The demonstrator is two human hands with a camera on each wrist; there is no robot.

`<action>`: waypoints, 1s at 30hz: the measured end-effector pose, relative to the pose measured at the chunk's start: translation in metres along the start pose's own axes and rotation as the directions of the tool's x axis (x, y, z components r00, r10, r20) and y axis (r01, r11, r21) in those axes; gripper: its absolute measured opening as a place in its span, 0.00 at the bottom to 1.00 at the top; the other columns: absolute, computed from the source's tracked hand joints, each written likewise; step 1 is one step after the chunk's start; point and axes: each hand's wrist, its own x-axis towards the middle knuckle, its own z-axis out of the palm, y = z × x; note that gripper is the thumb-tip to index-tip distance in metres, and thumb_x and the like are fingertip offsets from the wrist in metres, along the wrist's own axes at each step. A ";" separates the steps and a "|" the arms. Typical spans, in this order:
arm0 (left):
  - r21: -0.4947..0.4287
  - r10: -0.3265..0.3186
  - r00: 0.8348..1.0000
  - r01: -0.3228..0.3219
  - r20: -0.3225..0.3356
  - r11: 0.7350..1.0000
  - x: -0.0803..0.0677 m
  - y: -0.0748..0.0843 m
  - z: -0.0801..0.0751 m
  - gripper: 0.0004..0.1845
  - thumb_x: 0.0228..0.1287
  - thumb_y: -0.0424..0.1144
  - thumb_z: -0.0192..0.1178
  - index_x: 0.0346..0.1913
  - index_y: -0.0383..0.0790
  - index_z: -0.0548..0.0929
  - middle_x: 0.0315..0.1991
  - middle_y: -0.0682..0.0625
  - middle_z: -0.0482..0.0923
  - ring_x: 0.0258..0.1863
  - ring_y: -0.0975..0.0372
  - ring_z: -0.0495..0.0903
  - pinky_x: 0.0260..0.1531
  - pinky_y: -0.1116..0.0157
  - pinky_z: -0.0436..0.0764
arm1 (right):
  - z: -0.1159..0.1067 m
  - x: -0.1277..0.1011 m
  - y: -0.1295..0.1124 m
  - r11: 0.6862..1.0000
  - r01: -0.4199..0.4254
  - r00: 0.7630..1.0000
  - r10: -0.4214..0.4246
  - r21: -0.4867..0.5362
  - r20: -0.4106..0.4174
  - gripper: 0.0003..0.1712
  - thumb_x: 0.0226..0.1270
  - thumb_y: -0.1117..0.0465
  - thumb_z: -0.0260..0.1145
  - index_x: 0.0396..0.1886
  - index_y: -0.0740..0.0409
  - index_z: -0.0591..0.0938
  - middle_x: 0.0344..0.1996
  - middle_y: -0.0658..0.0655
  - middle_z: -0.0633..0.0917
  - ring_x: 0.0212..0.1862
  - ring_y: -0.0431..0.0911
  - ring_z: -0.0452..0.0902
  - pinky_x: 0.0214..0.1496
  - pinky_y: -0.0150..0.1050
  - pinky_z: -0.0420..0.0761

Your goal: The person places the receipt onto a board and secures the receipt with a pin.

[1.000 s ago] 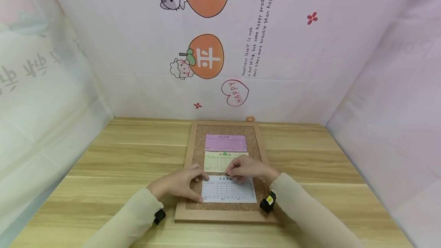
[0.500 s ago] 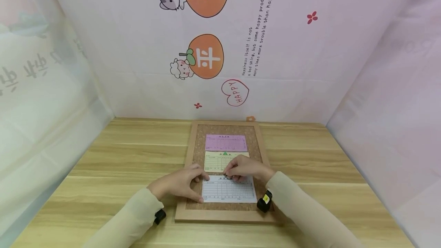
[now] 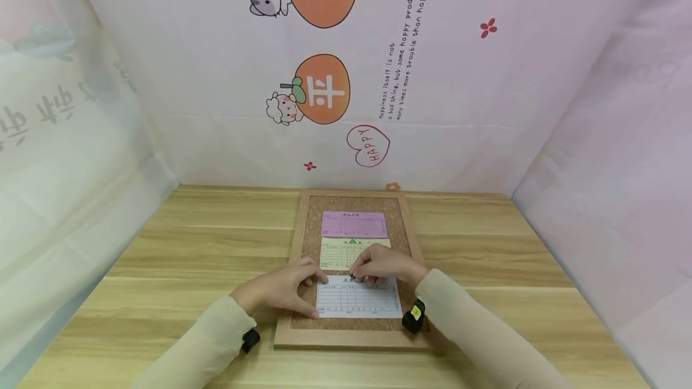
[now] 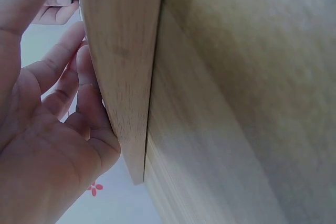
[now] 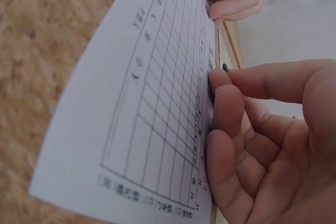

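Left hand fingers spread flat, steadying white form on cork board; right hand fingers pinch dark pin at form's top edge.

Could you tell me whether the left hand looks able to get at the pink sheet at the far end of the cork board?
Probably yes: the pink sheet lies uncovered beyond the left hand, with only flat papers between.

Both arms wear long, loose, pale cream sleeves reaching the wrists. Left hand and right hand are bare. Behind each grip a small black wrist-mounted unit; the right one bears a yellow mark.
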 end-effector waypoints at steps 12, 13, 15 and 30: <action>0.009 -0.016 1.000 0.016 -0.001 1.000 0.000 0.001 0.000 0.33 0.52 0.53 0.77 0.59 0.45 0.78 0.55 0.56 0.69 0.52 0.61 0.73 0.56 0.63 0.75 | 0.000 0.001 0.001 1.000 0.010 1.000 -0.010 -0.020 0.003 0.07 0.69 0.62 0.65 0.39 0.59 0.88 0.26 0.52 0.85 0.24 0.41 0.77 0.26 0.35 0.76; 0.007 -0.016 1.000 0.016 -0.001 1.000 0.000 0.001 0.000 0.33 0.52 0.53 0.77 0.59 0.45 0.78 0.55 0.56 0.69 0.52 0.61 0.73 0.56 0.63 0.75 | 0.000 0.001 0.001 1.000 0.008 1.000 -0.008 -0.020 0.004 0.07 0.69 0.62 0.65 0.39 0.59 0.88 0.26 0.52 0.85 0.24 0.41 0.77 0.26 0.35 0.77; 0.000 -0.004 1.000 0.004 -0.003 1.000 0.000 0.000 0.000 0.33 0.52 0.52 0.78 0.59 0.44 0.78 0.54 0.56 0.69 0.51 0.61 0.73 0.56 0.62 0.75 | -0.001 0.002 0.001 1.000 0.006 1.000 -0.006 -0.016 0.007 0.07 0.69 0.63 0.65 0.39 0.60 0.88 0.26 0.52 0.85 0.24 0.41 0.77 0.26 0.35 0.77; -0.016 0.049 0.999 -0.049 -0.018 0.999 -0.002 -0.002 0.000 0.33 0.53 0.52 0.77 0.59 0.41 0.79 0.52 0.54 0.70 0.50 0.61 0.72 0.55 0.63 0.75 | -0.001 0.003 0.002 0.999 0.020 1.000 -0.019 -0.032 0.022 0.06 0.70 0.61 0.66 0.38 0.60 0.85 0.26 0.53 0.83 0.24 0.42 0.77 0.26 0.35 0.77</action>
